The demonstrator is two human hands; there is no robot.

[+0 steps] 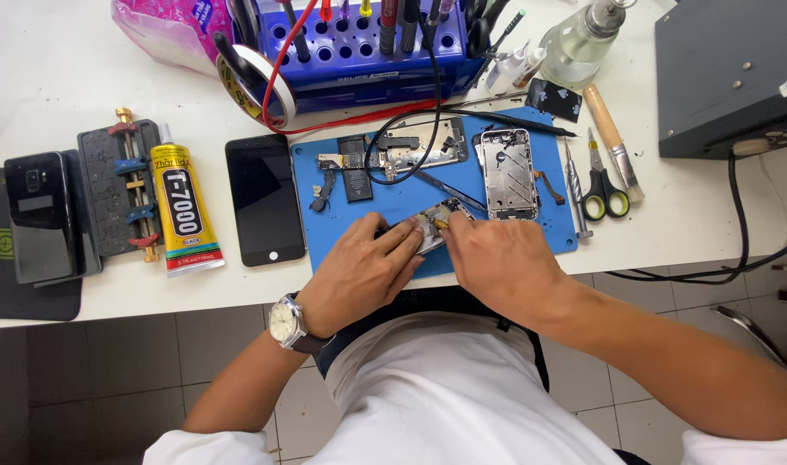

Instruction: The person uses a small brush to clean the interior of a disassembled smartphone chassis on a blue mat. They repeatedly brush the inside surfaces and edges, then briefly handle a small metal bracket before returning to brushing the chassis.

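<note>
white bench, blue repair mat [531, 232] in the middle. left hand [359, 275] clamped on an opened phone body [428, 226] at the mat's near edge; right hand [497, 263] pinched round a small brass-tipped tool [442, 224] at it. could slip and gouge the board if pressed hard. bare phone frame [507, 172] just beyond.

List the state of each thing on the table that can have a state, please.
opened phone: disassembled, held by left hand and right hand
metal phone frame: stripped, lying flat
black screen panel: dark, lying flat
glue tube: capped, lying down
scissors: closed
black phone: screen off
</note>
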